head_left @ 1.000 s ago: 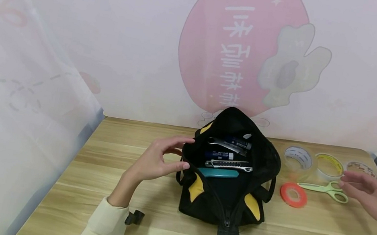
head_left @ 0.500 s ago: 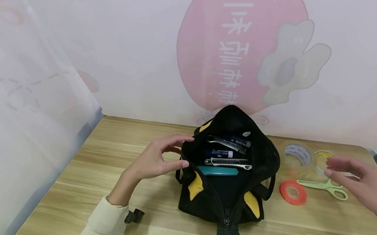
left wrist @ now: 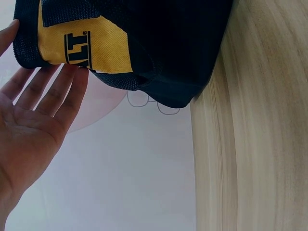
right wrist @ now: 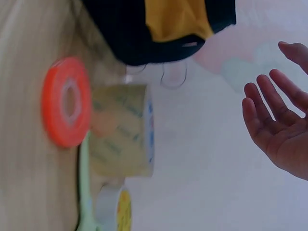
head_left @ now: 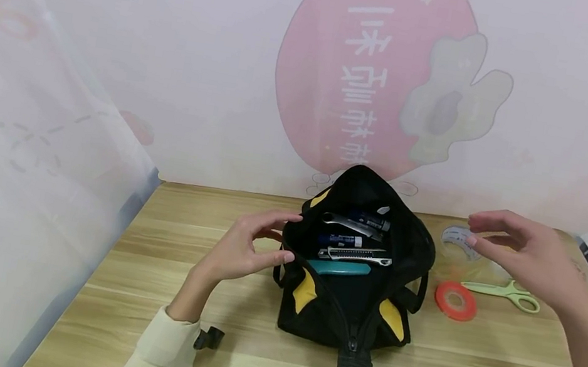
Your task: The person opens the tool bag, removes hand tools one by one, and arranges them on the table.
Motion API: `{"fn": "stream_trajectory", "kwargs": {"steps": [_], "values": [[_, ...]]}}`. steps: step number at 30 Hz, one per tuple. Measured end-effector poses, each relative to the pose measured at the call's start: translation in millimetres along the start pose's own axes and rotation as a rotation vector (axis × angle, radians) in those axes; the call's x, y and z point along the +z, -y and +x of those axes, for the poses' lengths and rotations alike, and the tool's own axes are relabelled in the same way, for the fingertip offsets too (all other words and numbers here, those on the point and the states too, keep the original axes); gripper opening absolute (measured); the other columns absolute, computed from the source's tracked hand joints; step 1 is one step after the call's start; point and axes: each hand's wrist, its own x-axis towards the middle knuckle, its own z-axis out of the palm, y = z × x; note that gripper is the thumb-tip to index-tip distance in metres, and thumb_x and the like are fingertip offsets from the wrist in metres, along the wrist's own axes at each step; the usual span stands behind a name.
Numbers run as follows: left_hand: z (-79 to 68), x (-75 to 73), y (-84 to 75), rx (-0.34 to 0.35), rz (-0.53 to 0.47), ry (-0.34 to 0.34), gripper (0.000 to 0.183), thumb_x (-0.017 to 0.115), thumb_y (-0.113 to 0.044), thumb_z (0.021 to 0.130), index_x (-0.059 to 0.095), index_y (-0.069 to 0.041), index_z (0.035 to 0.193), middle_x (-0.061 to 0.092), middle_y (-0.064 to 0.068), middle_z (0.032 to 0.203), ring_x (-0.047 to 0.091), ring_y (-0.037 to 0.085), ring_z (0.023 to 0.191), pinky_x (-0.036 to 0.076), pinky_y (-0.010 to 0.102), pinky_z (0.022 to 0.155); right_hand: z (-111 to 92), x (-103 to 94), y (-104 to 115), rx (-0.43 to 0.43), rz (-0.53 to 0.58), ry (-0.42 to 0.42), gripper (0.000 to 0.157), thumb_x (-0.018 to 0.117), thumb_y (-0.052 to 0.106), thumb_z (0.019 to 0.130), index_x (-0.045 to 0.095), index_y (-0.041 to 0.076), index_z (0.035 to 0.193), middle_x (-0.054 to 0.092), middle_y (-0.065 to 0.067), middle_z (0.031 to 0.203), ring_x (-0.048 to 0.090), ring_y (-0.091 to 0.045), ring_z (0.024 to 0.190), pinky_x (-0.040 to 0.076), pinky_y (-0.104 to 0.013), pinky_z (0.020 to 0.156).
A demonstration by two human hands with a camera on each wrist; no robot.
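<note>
A black-and-yellow tool bag [head_left: 315,326] stands with its mouth unzipped. My left hand [head_left: 247,246] holds its left rim, fingertips and thumb hooked at the edge; in the left wrist view they meet the yellow panel [left wrist: 108,45]. Inside lie a silver wrench [head_left: 356,226], a utility knife [head_left: 356,255], a teal-handled tool [head_left: 339,268] and two dark blue markers [head_left: 339,240]. My right hand [head_left: 523,249] hovers with nothing in it, fingers spread loosely. In the head view its fingertips overlap the wide clear tape roll [head_left: 454,236].
Right of the bag lie a red tape roll [head_left: 456,301] and light green scissors [head_left: 511,293]. Another tape roll [right wrist: 122,209] with a yellow core shows in the right wrist view. A printed cloth [head_left: 219,71] hangs behind the wooden table [head_left: 154,277].
My right hand has moved left over the scissors and tape rolls, toward the bag, covering the yellow-cored roll in the head view. My left hand stays at the bag's rim.
</note>
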Motion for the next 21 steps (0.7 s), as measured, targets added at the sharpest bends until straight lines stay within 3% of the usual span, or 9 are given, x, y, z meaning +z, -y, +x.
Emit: {"fn": "stream_trajectory", "kwargs": {"steps": [2,5,14,21], "values": [[0.1,0.0,-0.5,0.000,-0.001,-0.001,0.060,0.084,-0.007,0.091,0.064,-0.011,0.147,0.069,0.009,0.145,0.072,0.024,0.121,0.065,0.040,0.100,5.1,3.7,7.9,-0.035,0.040,0.008,0.035,0.078,0.029,0.101,0.071,0.019,0.134,0.070,0.026,0.123,0.068,0.012,0.101,0.058,-0.011,0.080],[0.2,0.2,-0.8,0.000,0.000,-0.002,0.059,0.084,-0.007,0.091,0.064,-0.011,0.147,0.069,0.009,0.145,0.072,0.024,0.120,0.066,0.039,0.099,12.6,10.5,19.7,-0.101,0.075,0.015,0.033,0.079,0.023,0.100,0.072,0.017,0.132,0.069,0.028,0.119,0.069,0.008,0.102,0.060,-0.012,0.080],[-0.5,0.4,-0.6,0.004,0.005,-0.006,0.059,0.085,-0.007,0.091,0.064,-0.010,0.147,0.069,0.009,0.144,0.072,0.024,0.119,0.066,0.038,0.098,34.6,30.1,49.5,-0.289,0.100,0.044,0.033,0.081,0.011,0.096,0.075,0.013,0.128,0.075,-0.006,0.121,0.069,0.003,0.106,0.057,-0.007,0.092],[0.1,0.1,-1.4,0.007,0.008,-0.003,0.059,0.085,-0.007,0.091,0.064,-0.009,0.146,0.069,0.010,0.144,0.072,0.024,0.119,0.066,0.038,0.099,46.0,43.8,61.9,-0.379,0.105,0.073,0.034,0.082,0.009,0.095,0.074,0.007,0.128,0.077,-0.011,0.122,0.072,-0.006,0.106,0.058,-0.010,0.094]]}}
